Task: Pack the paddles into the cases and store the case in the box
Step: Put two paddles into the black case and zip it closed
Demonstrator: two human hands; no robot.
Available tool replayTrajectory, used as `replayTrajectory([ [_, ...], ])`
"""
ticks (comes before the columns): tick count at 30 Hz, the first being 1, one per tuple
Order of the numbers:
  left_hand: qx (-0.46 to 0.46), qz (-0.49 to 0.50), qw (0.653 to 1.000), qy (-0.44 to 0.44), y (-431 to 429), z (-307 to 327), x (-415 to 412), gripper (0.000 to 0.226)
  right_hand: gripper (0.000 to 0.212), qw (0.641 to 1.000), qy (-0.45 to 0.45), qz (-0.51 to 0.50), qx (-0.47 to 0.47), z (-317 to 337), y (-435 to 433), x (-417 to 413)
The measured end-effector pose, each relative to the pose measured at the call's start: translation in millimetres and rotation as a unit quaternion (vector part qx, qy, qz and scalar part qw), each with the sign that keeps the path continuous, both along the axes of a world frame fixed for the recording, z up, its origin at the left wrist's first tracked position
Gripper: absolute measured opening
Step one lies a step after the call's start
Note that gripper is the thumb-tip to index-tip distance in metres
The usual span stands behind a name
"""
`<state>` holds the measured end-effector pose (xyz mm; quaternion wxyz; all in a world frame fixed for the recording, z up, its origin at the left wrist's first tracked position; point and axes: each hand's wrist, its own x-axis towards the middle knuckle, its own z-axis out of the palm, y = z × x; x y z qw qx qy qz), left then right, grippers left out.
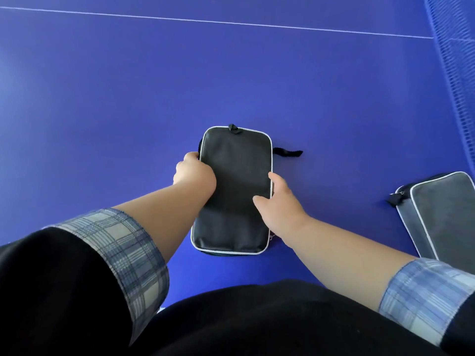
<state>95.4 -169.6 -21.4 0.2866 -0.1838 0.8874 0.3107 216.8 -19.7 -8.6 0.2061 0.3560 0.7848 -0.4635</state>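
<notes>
A black rectangular paddle case (235, 176) with white piping lies flat on the blue table, its long side pointing away from me, a black strap sticking out on its right. My left hand (194, 174) curls around the case's left edge near the far end. My right hand (279, 201) rests on the case's right edge, thumb on top and fingers over the rim. A second case (440, 217), grey-black with white piping, lies at the right edge of view. No paddle or box is in view.
The blue table-tennis table (128, 98) stretches ahead with a white line (231, 23) across its far part. The blue net (455, 73) runs along the right side. My dark top and plaid cuffs fill the bottom of the view.
</notes>
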Motion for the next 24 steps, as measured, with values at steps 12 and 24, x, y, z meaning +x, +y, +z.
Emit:
replayTrajectory([
  [12, -0.17, -0.301, 0.917, 0.201, 26, -27, 1, 0.064, 0.022, 0.972, 0.014, 0.182, 0.145, -8, 36, -38],
  [24, -0.186, -0.215, 0.934, 0.218, 13, -42, -20, 0.067, 0.029, 0.867, 0.046, 0.425, 0.257, -19, 62, -51],
])
